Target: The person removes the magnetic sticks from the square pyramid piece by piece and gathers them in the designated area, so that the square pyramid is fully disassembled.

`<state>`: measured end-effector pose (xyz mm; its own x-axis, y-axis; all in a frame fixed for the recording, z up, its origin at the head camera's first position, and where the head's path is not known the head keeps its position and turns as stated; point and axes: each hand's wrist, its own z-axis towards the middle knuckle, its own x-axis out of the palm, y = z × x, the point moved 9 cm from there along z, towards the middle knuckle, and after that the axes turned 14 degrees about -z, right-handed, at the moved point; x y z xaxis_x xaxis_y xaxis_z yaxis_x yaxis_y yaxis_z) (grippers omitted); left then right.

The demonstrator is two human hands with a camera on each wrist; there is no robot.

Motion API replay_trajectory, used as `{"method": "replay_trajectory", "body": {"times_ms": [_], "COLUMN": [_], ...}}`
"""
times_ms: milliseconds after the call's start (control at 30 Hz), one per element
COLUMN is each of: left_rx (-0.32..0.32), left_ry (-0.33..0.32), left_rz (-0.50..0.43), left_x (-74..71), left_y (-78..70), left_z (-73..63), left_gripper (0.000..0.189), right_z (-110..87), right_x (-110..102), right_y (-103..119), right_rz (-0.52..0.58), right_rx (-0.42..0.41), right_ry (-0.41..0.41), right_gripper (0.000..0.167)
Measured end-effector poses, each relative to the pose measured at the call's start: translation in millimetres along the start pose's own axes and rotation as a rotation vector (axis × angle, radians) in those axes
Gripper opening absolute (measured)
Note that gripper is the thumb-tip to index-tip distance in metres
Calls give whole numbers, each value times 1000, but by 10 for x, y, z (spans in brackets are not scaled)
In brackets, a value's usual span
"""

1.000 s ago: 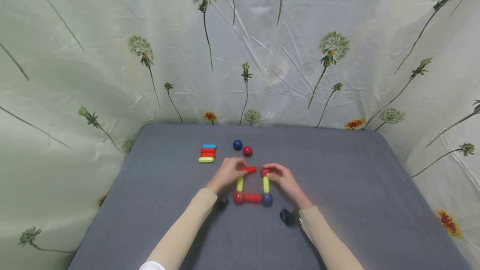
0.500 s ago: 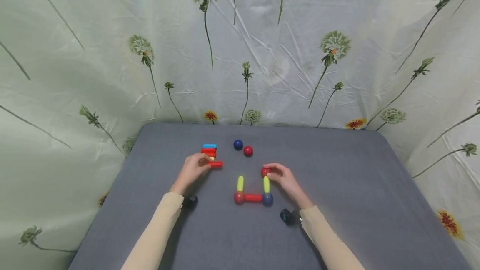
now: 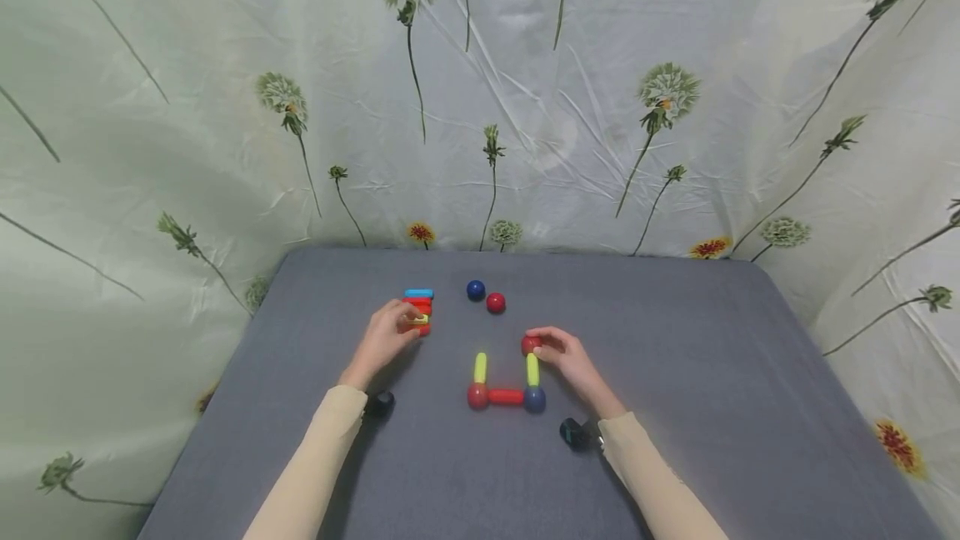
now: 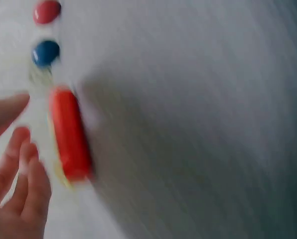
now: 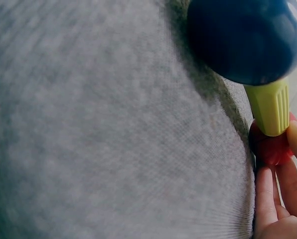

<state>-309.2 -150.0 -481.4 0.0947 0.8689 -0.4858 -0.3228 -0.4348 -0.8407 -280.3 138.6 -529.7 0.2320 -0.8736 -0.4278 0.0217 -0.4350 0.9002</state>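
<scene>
My left hand (image 3: 384, 333) is over a row of short rods at the left. A red rod (image 4: 71, 134) lies just beyond its fingertips in the left wrist view, with thumb and fingers parted and nothing between them. Beside that rod, a yellow rod (image 3: 422, 319) shows partly from under the fingers. My right hand (image 3: 568, 358) pinches a red ball (image 5: 272, 147) at the end of a yellow rod (image 5: 270, 107), whose other end meets a dark blue ball (image 5: 245, 37). A red rod (image 3: 506, 397) joins that blue ball to another red ball (image 3: 477, 396), from which a second yellow rod (image 3: 480, 367) extends.
Behind the left hand lie a blue rod (image 3: 418, 294) and red rods (image 3: 422, 303). Loose blue (image 3: 476, 290) and red (image 3: 496, 302) balls rest farther back. A flowered curtain (image 3: 562, 107) stands behind the grey table (image 3: 712, 373).
My left hand carried a red rod from the frame's open corner leftward to the row and let go of it beside the yellow rod. The right hand has stayed on its ball.
</scene>
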Motion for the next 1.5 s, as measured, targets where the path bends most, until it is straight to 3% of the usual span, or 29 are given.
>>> {"method": "replay_trajectory", "body": {"times_ms": [67,233,333,433,600,800,967,1033,1167,1300,1433,1500], "left_rx": [6,-49,-49,-38,15,10,-85,-114,-145,-177,-111,-46], "left_ry": [124,529,624,595,450,249,66,29,-8,-21,12,88], "left_rz": [-47,-116,-102,-101,-145,-237,-109,-42,56,92,68,11], "left_x": [216,863,1067,1110,980,581,154,34,-117,-166,-77,58], "left_y": [-89,-297,-373,-409,-433,-278,-58,9,93,132,39,-69], "left_z": [16,-57,-73,-37,22,-10,-83,-107,-127,-128,-106,-100], "left_gripper": [20,29,30,27,16,18,15,15,17,18,19,20], "right_z": [-2,2,5,-3,-80,-139,-87,-42,13,9,15,18], "right_x": [-1,8,15,12,-23,-43,-39,-30,-14,-10,-2,0], "right_y": [-2,-3,6,38,221,358,257,166,39,31,27,28], "right_rz": [-3,5,17,24,15,-1,1,10,20,18,25,28], "right_rx": [2,8,5,3,4,-2,-15,-14,1,5,-12,-19], "right_ry": [-1,10,21,27,41,34,34,29,15,13,17,16], "right_gripper": [31,31,32,33,33,32,32,32,32,32,32,32]}}
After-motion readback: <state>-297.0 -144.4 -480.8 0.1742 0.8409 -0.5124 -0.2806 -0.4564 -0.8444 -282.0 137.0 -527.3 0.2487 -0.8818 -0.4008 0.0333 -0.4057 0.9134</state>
